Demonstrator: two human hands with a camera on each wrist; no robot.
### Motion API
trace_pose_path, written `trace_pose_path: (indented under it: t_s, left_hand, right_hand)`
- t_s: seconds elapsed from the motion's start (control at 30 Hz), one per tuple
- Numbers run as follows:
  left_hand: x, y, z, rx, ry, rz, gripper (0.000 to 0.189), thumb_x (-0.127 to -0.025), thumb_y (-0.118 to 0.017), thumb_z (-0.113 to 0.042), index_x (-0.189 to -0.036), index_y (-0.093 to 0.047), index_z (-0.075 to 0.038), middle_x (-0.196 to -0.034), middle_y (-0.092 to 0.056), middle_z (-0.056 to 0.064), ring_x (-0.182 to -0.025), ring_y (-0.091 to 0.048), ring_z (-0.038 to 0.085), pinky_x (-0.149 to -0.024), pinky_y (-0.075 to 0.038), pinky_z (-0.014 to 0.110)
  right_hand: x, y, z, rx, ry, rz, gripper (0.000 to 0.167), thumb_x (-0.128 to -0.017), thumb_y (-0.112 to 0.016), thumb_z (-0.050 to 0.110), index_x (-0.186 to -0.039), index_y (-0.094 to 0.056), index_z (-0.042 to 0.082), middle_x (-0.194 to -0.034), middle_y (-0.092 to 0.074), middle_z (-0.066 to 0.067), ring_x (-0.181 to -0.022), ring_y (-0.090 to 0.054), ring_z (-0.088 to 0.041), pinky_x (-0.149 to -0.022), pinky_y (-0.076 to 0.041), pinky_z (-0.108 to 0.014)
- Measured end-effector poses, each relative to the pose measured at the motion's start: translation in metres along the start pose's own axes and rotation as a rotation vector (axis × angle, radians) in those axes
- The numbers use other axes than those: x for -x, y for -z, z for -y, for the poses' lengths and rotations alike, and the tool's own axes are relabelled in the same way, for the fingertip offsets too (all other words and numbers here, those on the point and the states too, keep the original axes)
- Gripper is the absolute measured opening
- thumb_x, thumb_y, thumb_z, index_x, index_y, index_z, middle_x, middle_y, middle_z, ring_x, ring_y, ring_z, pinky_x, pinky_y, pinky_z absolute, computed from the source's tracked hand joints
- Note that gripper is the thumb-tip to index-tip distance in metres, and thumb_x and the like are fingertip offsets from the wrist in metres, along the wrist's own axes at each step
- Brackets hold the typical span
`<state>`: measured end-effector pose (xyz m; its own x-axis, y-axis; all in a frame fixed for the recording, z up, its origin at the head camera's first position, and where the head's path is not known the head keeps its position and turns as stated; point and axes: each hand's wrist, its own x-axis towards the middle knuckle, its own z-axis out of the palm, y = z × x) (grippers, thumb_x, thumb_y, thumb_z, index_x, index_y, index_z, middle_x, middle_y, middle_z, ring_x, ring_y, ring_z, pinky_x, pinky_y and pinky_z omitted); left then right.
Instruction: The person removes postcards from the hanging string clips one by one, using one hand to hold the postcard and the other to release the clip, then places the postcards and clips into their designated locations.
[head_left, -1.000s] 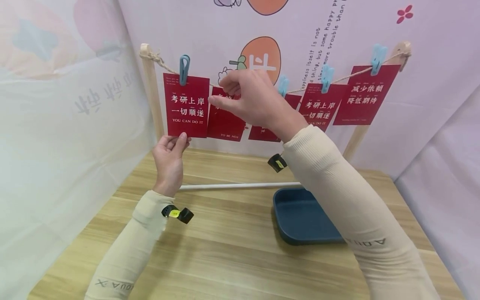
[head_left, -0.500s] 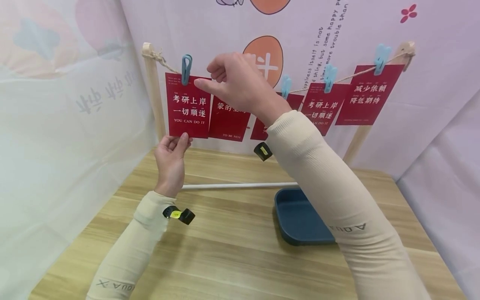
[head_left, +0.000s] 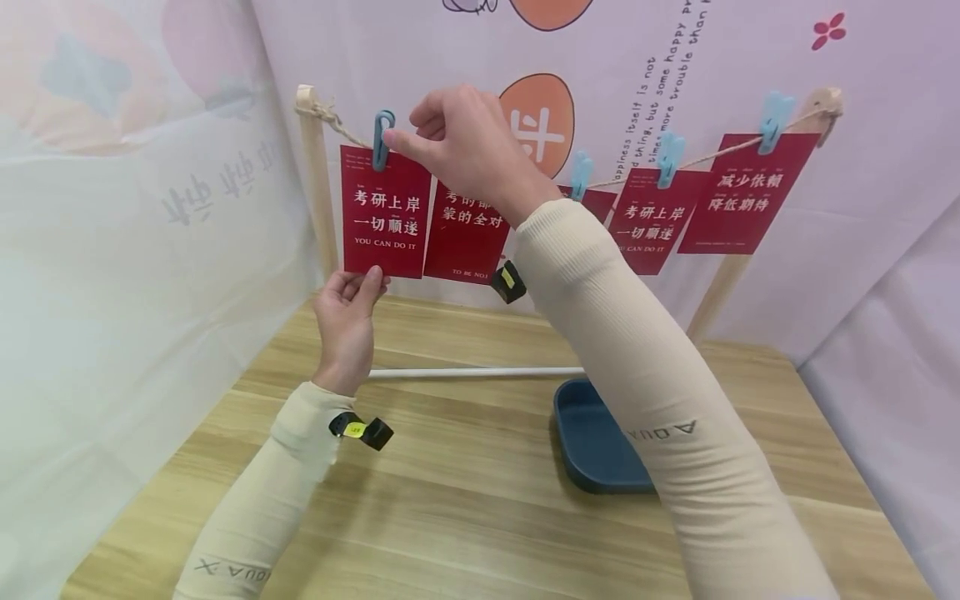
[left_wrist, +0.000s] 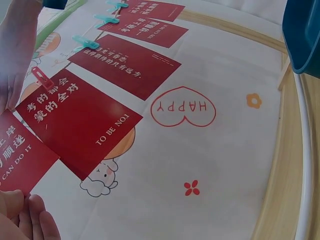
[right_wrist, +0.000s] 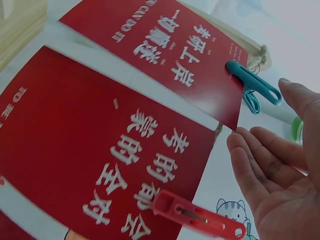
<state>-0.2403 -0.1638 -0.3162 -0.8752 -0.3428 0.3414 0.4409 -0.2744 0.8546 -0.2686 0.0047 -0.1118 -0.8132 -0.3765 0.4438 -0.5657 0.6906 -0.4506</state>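
Observation:
The leftmost red card [head_left: 386,221] hangs from a twine line, with a dark blue clothespin [head_left: 382,142] at its top edge. At the card's bottom edge my left hand [head_left: 347,329] pinches it between thumb and fingers. Beside the clothespin is my right hand [right_wrist: 285,165], its thumb and fingers spread apart with the pin's handles near the thumb tip. I cannot tell whether the thumb touches it. The neighbouring red card [left_wrist: 77,122] hangs from a red clothespin [right_wrist: 195,215], which my right hand hides in the head view.
Further right, several red cards hang under light blue clothespins [head_left: 668,160]. Wooden posts [head_left: 315,179] hold the twine [head_left: 701,158] at both ends. A dark blue tray [head_left: 600,475] stands on the wooden table [head_left: 450,517], near a white rod [head_left: 472,372].
My right hand has moved left and up along the line, from the second card to the dark blue clothespin. The left hand keeps hold of the card's bottom edge.

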Motion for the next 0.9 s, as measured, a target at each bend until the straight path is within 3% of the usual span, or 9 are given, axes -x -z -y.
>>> trace_pose_path:
  t_s: [0.33,0.7,0.9]
  left_hand:
    - [0.000,0.003,0.000,-0.021,-0.005,0.020,0.005,-0.105,-0.065,-0.014,-0.108,-0.063,-0.011,-0.102,-0.069,-0.001,-0.101,-0.068,0.016,-0.101,-0.058,0.025]
    - [0.001,0.003,-0.003,-0.021,-0.007,0.039,0.004,-0.106,-0.064,-0.013,-0.109,-0.062,-0.013,-0.103,-0.069,-0.001,-0.102,-0.067,0.016,-0.101,-0.058,0.025]
    - [0.000,0.003,-0.003,-0.026,-0.006,0.045,0.005,-0.106,-0.064,-0.013,-0.110,-0.061,-0.014,-0.104,-0.068,-0.001,-0.102,-0.066,0.015,-0.101,-0.057,0.024]
  right_hand:
    - [-0.014,-0.009,0.008,-0.088,-0.025,0.016,0.049,-0.101,-0.069,0.048,-0.137,-0.069,0.015,-0.134,-0.074,-0.002,-0.119,-0.068,-0.013,-0.104,-0.054,-0.025]
    - [-0.021,-0.014,0.011,-0.148,-0.026,0.015,0.037,-0.103,-0.067,0.042,-0.128,-0.073,0.016,-0.120,-0.078,-0.003,-0.111,-0.065,-0.012,-0.100,-0.052,-0.026]
    - [-0.022,-0.016,0.011,-0.162,-0.025,-0.027,0.034,-0.103,-0.068,0.039,-0.126,-0.073,0.014,-0.117,-0.077,-0.005,-0.105,-0.064,-0.012,-0.098,-0.053,-0.025]
